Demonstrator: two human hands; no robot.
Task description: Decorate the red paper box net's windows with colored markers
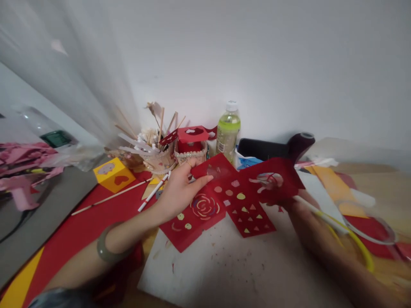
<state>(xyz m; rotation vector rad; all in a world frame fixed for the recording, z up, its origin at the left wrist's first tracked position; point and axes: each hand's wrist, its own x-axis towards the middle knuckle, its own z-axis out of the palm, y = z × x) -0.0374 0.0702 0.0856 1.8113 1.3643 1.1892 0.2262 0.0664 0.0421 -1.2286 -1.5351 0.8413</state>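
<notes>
A cross-shaped red paper cut-out hangs tilted over a white board, its panels pierced with circles, triangles and a spiral of curved slits. My left hand, with a green bangle on its wrist, pinches the upper left panel between thumb and fingers. At the right panel's lower edge, my right hand is closed, its fingers blurred and partly hidden. White and yellow scissors run along that hand, their loops behind it. Thin pale shapes, possibly the blades, show in the panel's irregular hole.
Behind stand decorated cups with sticks, a green drink bottle and a black object. A yellow box and a white-and-red pen lie left, near a pink glue gun. Scraps speckle the white board.
</notes>
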